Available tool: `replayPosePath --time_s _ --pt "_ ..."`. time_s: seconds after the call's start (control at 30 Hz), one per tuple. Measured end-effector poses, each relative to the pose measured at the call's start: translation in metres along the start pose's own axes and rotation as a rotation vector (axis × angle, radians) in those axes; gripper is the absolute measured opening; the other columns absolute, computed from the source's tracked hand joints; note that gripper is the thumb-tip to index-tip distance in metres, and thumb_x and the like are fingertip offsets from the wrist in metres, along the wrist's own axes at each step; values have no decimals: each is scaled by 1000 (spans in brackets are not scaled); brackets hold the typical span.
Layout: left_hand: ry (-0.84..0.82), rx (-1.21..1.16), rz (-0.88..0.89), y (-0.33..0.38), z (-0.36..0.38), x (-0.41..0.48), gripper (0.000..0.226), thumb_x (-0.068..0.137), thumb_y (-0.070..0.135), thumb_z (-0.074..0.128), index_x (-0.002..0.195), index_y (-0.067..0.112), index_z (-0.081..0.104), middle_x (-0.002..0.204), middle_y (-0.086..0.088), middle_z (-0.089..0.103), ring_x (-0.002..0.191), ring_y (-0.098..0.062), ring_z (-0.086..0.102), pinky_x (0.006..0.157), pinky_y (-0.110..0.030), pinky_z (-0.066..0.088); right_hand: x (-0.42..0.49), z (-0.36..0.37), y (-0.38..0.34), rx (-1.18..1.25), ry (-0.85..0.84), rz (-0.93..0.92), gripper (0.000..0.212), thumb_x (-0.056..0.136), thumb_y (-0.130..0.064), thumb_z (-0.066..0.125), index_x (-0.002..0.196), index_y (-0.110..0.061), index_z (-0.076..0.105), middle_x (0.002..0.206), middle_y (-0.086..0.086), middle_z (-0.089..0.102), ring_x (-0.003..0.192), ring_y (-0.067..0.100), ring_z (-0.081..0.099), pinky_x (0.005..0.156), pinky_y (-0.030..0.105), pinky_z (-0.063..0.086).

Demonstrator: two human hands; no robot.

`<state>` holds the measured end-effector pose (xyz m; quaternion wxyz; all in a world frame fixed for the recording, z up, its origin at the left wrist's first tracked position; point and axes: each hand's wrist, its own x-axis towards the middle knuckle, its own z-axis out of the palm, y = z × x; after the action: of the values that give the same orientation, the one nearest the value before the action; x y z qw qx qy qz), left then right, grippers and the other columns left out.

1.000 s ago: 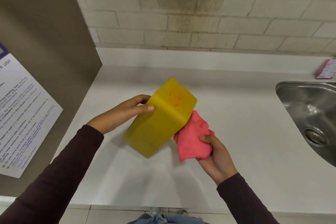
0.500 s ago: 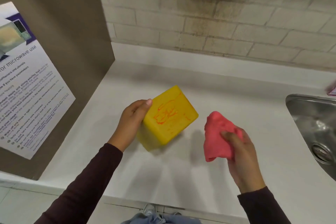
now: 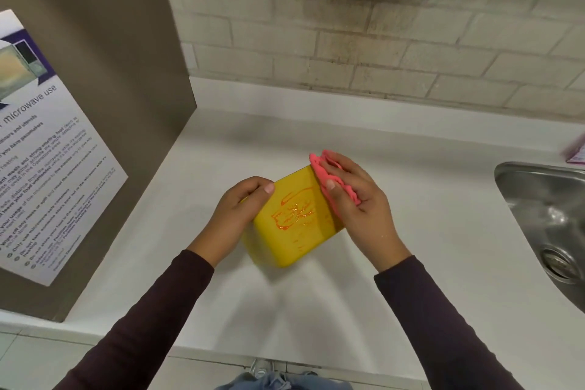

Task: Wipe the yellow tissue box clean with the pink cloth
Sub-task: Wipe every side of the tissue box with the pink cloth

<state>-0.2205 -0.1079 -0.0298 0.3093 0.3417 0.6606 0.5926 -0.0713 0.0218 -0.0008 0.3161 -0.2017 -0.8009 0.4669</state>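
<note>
Yellow tissue box, pink cloth, white counter

The box's upper face carries a glossy orange-red scribble; the cloth is plain coral pink. Both sleeves are dark maroon. The far wall is pale beige brick with dark grey streaks, the sink at right is dull silver, the left panel is taupe, and its poster is white with a purple band and black print.

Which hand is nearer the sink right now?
Right. The right hand, holding the pink cloth against the yellow tissue box, is on the box's side toward the sink. The left hand grips the box's opposite side, farther from the sink.
</note>
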Motion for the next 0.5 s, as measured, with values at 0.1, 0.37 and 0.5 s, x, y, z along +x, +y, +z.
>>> replayPosePath --time_s 0.1,0.37,0.5 --pt "14 -7 -13 0 1 1 43 81 42 47 97 6 64 92 -7 64 86 -14 58 79 -29 43 -4 5 7 -111 80 -54 32 94 -17 50 124 -19 61 119 0 51 122 20 44 105 40 38" --pt "14 -45 -12 1 -4 6 40 81 38 46 96 7 67 90 -5 66 82 -10 60 75 -18 46 -35 -6 22 -359 108 -221 34 92 -26 49 122 -17 61 104 3 51 102 22 50 94 12 31" --pt "-11 -43 3 1 -3 5 31 81 35 47 90 12 67 86 0 64 79 -6 59 72 -14 45 -18 4 13 -141 207 -78 26 91 -15 55 114 -16 65 95 0 47 95 2 50 78 6 39"
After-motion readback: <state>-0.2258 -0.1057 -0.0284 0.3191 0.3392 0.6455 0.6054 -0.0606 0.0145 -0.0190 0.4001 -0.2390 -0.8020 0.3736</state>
